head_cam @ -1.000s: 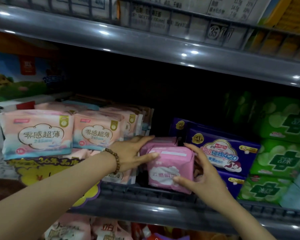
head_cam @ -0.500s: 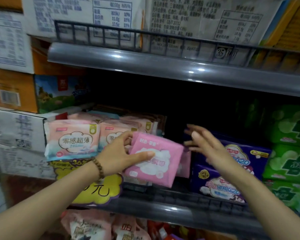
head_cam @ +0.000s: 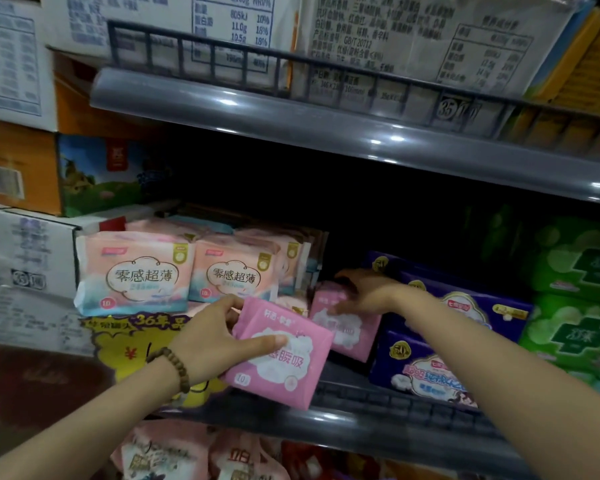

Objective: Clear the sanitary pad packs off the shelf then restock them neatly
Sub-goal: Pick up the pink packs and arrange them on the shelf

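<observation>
Your left hand [head_cam: 212, 341] grips a pink pack [head_cam: 284, 368], held tilted in front of the shelf [head_cam: 361, 424] edge. The thumb lies across its face and the fingers [head_cam: 227, 303] curl round its upper left corner. Your right hand [head_cam: 368, 292] is on a second pink pack [head_cam: 350, 330] (upright on the shelf, just beside the purple packs [head_cam: 430, 372]). Its fingers reach over the top edge, but blur hides whether they are clamped or only touching. Peach packs [head_cam: 136, 271] stand to the left.
</observation>
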A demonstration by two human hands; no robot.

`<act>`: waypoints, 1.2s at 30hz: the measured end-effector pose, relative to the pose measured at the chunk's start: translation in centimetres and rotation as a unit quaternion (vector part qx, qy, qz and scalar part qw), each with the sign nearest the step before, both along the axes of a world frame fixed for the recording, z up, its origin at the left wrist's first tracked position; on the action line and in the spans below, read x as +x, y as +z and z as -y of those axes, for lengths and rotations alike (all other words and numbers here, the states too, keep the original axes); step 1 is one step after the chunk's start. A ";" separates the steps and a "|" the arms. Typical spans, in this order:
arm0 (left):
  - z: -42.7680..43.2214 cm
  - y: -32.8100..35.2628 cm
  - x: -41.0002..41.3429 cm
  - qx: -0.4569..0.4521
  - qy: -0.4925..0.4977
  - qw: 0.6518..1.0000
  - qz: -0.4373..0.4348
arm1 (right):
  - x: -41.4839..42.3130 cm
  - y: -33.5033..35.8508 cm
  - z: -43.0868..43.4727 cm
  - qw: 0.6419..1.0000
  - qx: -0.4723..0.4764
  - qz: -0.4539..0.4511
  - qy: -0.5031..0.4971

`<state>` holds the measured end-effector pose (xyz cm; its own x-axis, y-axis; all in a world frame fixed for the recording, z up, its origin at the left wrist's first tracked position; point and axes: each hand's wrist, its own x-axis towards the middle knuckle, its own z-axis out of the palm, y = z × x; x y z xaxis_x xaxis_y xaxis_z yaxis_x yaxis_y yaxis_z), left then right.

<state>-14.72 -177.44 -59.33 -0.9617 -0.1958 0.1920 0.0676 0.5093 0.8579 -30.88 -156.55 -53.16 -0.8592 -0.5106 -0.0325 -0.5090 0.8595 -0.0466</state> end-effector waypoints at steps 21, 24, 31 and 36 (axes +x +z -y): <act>1.3 8.6 -7.2 -0.098 0.082 0.990 -0.061 | -3.3 4.6 -1.4 0.979 -0.189 -0.023 0.071; 1.6 7.3 -7.8 -0.097 0.102 0.988 -0.058 | -3.9 4.0 -1.0 0.987 -0.136 -0.008 0.083; 3.0 6.9 -8.0 -0.038 0.086 0.994 -0.049 | -5.2 4.9 -0.9 0.980 -0.169 0.077 0.071; 3.0 6.6 -8.0 -0.007 0.076 0.996 -0.055 | -5.0 3.5 0.3 0.986 -0.137 0.060 0.070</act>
<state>-22.72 -180.47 -52.68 -0.8943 -0.3330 0.2990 0.0830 0.5331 0.8420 -35.89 -156.86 -49.69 -0.7776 -0.6283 0.0264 -0.5990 0.7273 -0.3349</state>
